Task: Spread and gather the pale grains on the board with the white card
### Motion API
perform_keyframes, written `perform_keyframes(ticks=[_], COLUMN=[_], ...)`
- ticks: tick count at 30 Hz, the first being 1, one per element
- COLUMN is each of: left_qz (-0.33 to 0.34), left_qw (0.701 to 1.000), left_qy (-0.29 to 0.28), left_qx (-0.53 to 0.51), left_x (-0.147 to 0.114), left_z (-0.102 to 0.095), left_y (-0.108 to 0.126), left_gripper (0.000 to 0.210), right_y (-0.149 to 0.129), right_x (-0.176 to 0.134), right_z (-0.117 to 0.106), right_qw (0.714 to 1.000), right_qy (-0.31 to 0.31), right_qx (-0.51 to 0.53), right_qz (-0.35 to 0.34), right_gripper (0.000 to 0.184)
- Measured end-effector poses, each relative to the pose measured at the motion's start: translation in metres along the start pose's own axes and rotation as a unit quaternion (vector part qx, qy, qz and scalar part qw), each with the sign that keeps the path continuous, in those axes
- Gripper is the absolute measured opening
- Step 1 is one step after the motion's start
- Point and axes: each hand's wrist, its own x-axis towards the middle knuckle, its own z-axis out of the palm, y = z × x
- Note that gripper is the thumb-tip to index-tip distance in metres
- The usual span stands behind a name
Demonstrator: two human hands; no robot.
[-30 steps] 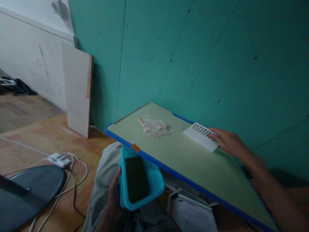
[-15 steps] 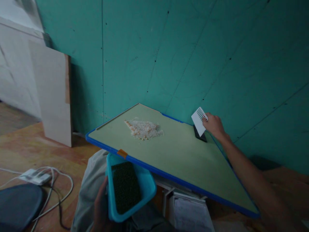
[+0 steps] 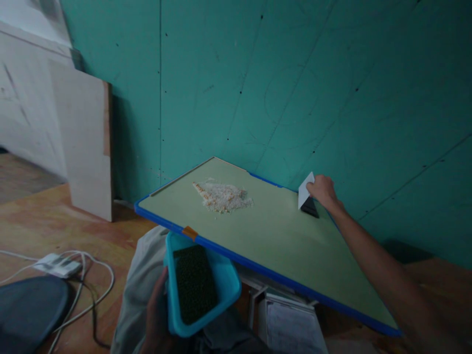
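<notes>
1. Two hands are seen at work, one on each side of the board (image 3: 265, 241), whose top is pale green and whose edging is mostly blue.
2. By the right hand (image 3: 323, 191), a white plate (image 3: 305, 191) is gripped between clenched fingers near the board's far right edge. It is held tilted, directly above a flat black object (image 3: 310, 208); whether the two are touching cannot be told.
3. By the left hand (image 3: 157, 307), a turquoise container (image 3: 227, 284) is grasped at its left side, below the board's near edge. Most of those fingers are hidden.
4. Inside the container, a dark green mass (image 3: 195, 282) is held toward the left, with the right part of the floor left bare.
5. On the left half of the board, a heap of pale grains (image 3: 224, 197) mixed with orange bits is spread, well apart from the white plate.
6. Across the near edging, just above the container, a strip of orange tape (image 3: 190, 232) is stuck.
7. At the near left, a power strip (image 3: 61, 266) is placed on the floor beside a dark rounded base (image 3: 33, 305).
</notes>
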Motion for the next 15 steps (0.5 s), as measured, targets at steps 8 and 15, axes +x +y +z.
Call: perform_keyframes(ticks=[8,15], left_qz=[-0.018,-0.005], left_qw=[0.998,1.0], left_qy=[0.038,0.022], left_qx=[-0.041,0.012], left_x=[-0.01,0.002], left_z=[0.007,-0.007], left_y=[0.002,0.0], left_gripper=[0.027,0.053], right_y=[0.0,-0.004], right_x=[0.01,0.015], right_z=[0.008,0.013], right_qw=[0.998,0.997], right_qy=[-0.047,-0.054], right_qx=[-0.03,-0.033], right_qz=[-0.002,-0.045], right_gripper=[0.028,0.035])
